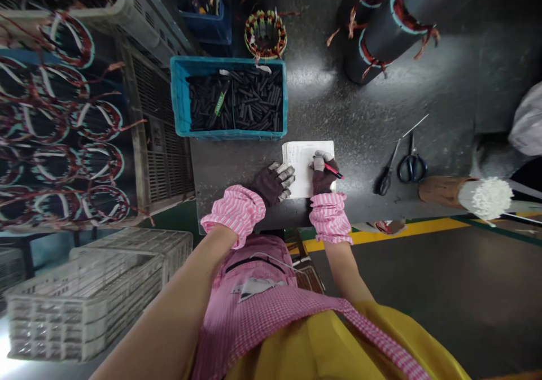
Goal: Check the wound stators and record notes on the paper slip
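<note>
- Right hand (324,175), gloved dark with pale fingertips, closed in a writing grip round a red pen (333,170); pen tip hidden behind the fingers, contact with the page not discernible.
- Notepad (302,168) lay flat on the dark desk (359,137), near its front edge, just below the blue crate (228,96); writing on the page too small to read.
- Left hand (274,182), same kind of glove, rested flat on the left edge of the notepad, fingers spread and holding nothing.
- Pink striped sleeve cuffs (235,210) covered both wrists; forearms bare below.
- Blue crate packed with short black tubes (249,100); one green-labelled piece among them, label illegible.
- Scissors (411,164) and a dark-handled tool (387,177) lay well to the right of the notepad, apart from both hands.
- Bundle of white sticks (486,196) in a brown wrap at the desk's right end, partly cut off by a pale object at the frame edge.
- Wound stator (266,33) stood behind the crate; larger dark cylinders (389,24) upper right, cropped by the top edge.
- Rows of copper-wound rings (55,143) on the left, blurred and stretched by the lens.
- White plastic baskets (93,289) on the floor, lower left.
</note>
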Demonstrator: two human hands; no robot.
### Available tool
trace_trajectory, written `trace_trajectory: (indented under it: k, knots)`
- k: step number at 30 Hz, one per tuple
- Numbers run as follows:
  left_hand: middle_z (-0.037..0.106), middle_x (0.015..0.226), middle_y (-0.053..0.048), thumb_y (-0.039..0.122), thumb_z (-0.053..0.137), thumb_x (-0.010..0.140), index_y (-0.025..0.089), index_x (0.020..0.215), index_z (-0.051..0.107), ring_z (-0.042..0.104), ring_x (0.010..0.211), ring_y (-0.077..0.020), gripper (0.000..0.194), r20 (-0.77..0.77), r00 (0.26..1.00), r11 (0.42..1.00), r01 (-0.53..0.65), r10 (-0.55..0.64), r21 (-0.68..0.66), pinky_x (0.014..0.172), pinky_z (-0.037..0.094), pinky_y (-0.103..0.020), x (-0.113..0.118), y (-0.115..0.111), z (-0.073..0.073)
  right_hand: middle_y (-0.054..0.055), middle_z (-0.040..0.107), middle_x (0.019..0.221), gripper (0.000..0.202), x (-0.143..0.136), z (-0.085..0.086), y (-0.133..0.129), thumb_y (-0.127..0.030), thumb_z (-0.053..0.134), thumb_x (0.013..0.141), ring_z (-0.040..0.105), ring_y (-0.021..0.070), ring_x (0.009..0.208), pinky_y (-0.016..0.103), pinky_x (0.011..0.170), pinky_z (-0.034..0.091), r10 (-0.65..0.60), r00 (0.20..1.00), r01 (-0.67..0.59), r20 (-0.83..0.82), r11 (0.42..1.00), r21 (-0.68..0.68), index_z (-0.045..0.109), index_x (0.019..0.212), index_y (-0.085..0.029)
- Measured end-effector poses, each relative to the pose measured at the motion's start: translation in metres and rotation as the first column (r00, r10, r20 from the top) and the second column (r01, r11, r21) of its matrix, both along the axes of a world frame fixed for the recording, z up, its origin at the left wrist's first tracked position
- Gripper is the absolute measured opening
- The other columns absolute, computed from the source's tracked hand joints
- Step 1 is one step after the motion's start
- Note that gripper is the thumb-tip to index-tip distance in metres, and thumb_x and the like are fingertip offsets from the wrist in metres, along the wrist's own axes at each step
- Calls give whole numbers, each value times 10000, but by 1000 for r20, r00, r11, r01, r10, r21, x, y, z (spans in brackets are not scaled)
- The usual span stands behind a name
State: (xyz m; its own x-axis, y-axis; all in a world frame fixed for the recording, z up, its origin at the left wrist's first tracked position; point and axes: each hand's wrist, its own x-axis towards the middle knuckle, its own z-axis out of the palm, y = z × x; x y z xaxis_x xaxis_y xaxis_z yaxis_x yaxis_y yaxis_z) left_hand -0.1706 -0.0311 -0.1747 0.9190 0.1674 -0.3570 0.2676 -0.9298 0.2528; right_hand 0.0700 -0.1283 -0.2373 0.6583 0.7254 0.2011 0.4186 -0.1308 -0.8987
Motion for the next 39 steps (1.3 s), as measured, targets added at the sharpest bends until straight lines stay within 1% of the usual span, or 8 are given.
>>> trace_trajectory:
  k: [2,5,9,15,23,28,32,39]
  knots:
    - [588,2010,-218,491,562,1356,156,1871,772,496,1952,-403,650,-5,1000,1000,-5,5,-1,1632,371,-667,0,0,0,71,842,1119,370,0,-2,0,-586,663,1235,846,300,1042,587,1081,778,-26,999,26,-33,1000,3,852,1300,-274]
    - [585,2017,-215,488,534,1361,150,1882,756,487,1955,-392,659,-1,1000,1000,0,0,9,1640,347,-649,-1,0,2,80,839,1094,271,4,-1,0,-533,723,1169,838,331,1093,618,1122,756,-9,999,9,-31,1000,-3,823,1167,-281]
    - [600,2013,-189,507,536,1356,181,1880,769,496,1950,-378,659,8,1000,999,9,-9,35,1644,340,-627,-2,0,4,71,826,996,238,8,5,2,-489,744,1138,826,330,1029,613,1113,741,10,1000,-10,-4,1000,20,792,1029,-283]
    - [580,2020,-193,534,495,1366,175,1904,749,485,1960,-387,694,-36,999,999,22,-21,29,1652,324,-615,0,2,4,45,828,941,252,7,10,3,-477,722,1170,837,307,1015,552,1093,742,42,998,-42,55,999,7,798,1010,-297]
    - [587,2016,-204,509,493,1349,178,1885,763,501,1950,-402,685,-14,1000,1000,7,-7,-8,1629,355,-653,0,3,2,94,868,1031,276,5,6,8,-541,690,1120,837,336,1066,615,1136,745,-14,991,22,132,998,-64,787,1008,-308]
    - [579,2035,-178,512,477,1353,200,1888,760,461,1972,-382,681,-16,1000,1000,0,0,-14,1650,309,-632,-1,1,-1,74,826,974,312,4,11,6,-562,656,1154,818,320,1014,593,1102,756,-12,989,21,146,998,-65,771,996,-318]
    - [586,2030,-179,513,492,1341,205,1864,786,476,1960,-398,674,-23,1000,1000,-15,14,-22,1635,336,-664,0,0,-4,66,804,951,307,4,11,5,-557,647,1157,823,327,1028,589,1091,752,6,994,2,113,998,-66,783,1036,-311]
    - [609,2023,-147,517,499,1343,236,1826,814,470,1964,-393,641,14,1000,1000,1,-1,-10,1638,359,-658,-1,1,0,87,864,1016,291,6,4,5,-559,689,1120,845,343,1065,619,1139,740,-44,989,51,141,998,-46,795,1022,-306]
